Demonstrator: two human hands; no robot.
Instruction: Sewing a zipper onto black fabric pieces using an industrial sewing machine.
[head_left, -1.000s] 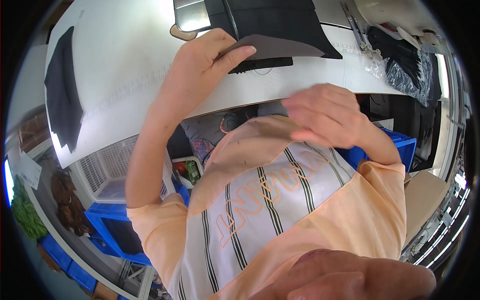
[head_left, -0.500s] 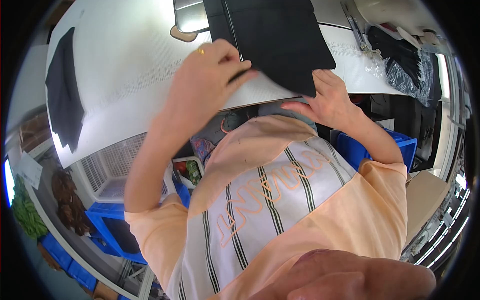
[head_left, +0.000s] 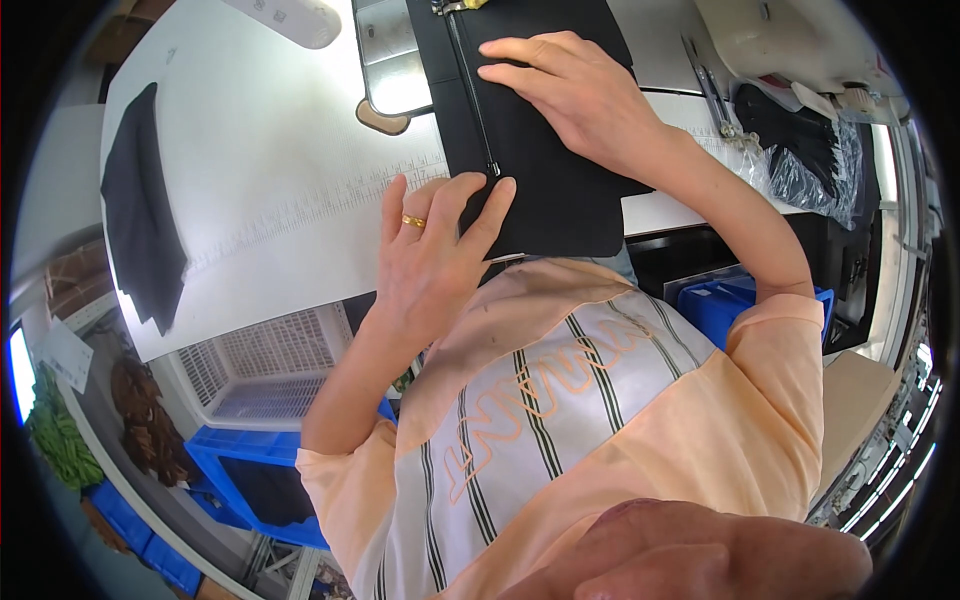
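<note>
A black fabric panel (head_left: 560,215) lies over the white worktable's front edge, with a dark zipper (head_left: 470,80) running lengthwise near its left side. My left hand (head_left: 430,240), with a gold ring, rests its thumb and index fingertips on the cloth on either side of the zipper's near end. Its fingers are bent but apart. My right hand (head_left: 590,100) lies across the panel right of the zipper, fingers stretched out and palm down. At the top edge, a metal sewing machine foot (head_left: 458,6) stands over the zipper's far end.
Another black fabric piece (head_left: 145,210) lies at the table's left. A metal plate (head_left: 390,60) sits beside the panel. Tweezers (head_left: 710,90) and plastic-wrapped black pieces (head_left: 810,150) are at the right. Below the table stand a white basket (head_left: 265,365) and blue crates (head_left: 250,480).
The black panel now lies flat and nearer me, its lifted edge lowered. My right hand has moved from its near right corner onto its top; my left hand has come to the zipper's near end.
</note>
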